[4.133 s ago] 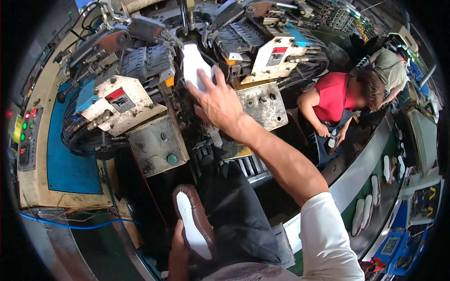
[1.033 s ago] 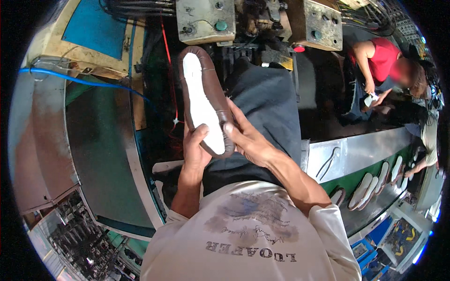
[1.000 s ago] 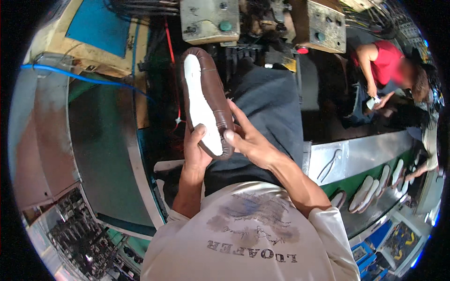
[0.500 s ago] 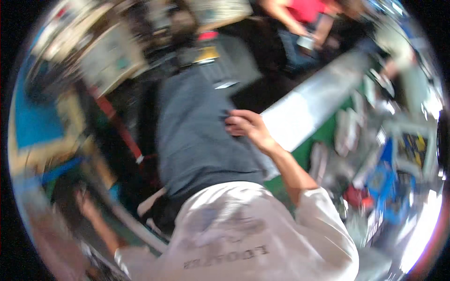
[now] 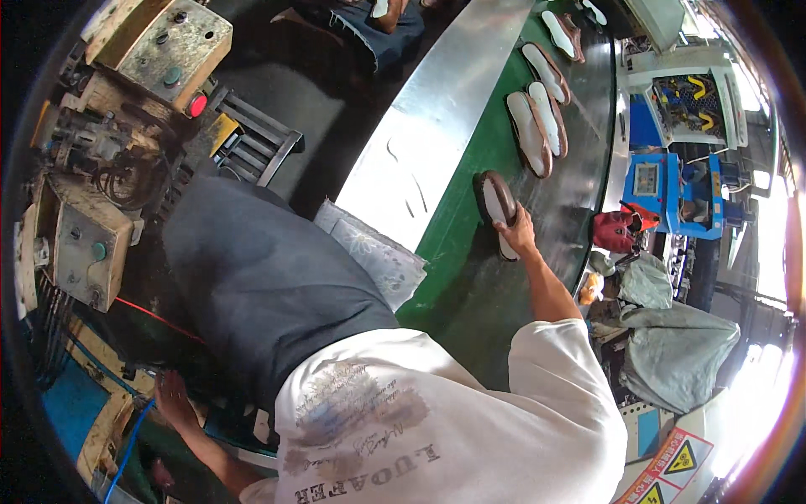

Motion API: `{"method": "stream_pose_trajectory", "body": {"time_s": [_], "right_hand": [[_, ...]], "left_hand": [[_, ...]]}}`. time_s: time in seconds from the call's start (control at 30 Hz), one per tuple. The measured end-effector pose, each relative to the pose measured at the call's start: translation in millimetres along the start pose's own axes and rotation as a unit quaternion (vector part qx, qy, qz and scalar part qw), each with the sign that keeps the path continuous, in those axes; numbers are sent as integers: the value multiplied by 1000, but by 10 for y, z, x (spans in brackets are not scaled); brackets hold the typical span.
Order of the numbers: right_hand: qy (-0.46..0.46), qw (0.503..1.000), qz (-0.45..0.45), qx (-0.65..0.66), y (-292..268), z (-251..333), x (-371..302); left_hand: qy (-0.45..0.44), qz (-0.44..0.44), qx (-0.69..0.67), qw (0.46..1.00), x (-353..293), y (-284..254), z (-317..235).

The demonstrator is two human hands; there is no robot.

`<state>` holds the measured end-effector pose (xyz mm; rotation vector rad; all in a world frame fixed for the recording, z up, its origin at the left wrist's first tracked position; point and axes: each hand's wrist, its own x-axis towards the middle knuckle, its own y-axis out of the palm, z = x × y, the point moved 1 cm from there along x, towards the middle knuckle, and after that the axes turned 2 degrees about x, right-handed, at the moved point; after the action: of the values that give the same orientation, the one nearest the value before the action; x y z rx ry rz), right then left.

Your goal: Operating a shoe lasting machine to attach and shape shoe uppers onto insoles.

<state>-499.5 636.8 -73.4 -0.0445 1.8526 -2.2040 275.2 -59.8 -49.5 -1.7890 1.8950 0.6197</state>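
Note:
My right hand is closed on the near end of a brown shoe with a pale inside. The shoe is over the green conveyor belt, and I cannot tell whether it rests on it. My left hand is low at the left, in shadow beside the wooden edge of a machine. Its fingers are too dark to read. Farther along the belt lie several similar brown-and-white shoes.
A metal ledge borders the belt, with a grey patterned cloth on its near end. Worn control boxes with buttons stand at left. Past the belt are a blue machine, a red bag-like thing and grey covers. Another person's knee shows beyond.
The view has swung toward the belt. My right hand has moved from above my lap out to the right and now grips a shoe. My left arm remains low at the left.

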Motion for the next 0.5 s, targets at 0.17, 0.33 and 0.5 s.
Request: {"method": "stream_pose_trajectory", "body": {"time_s": [0.17,0.33,0.5], "right_hand": [[56,996,61,14,4,148,332],[144,902,21,406,-253,406,171],[118,600,-7,791,-722,2346,-416]], "left_hand": [[124,117,167,971,-244,1955,-455],[161,380,124,903,-730,3820,-423],[-13,590,166,790,-1681,5045,-41]]}}
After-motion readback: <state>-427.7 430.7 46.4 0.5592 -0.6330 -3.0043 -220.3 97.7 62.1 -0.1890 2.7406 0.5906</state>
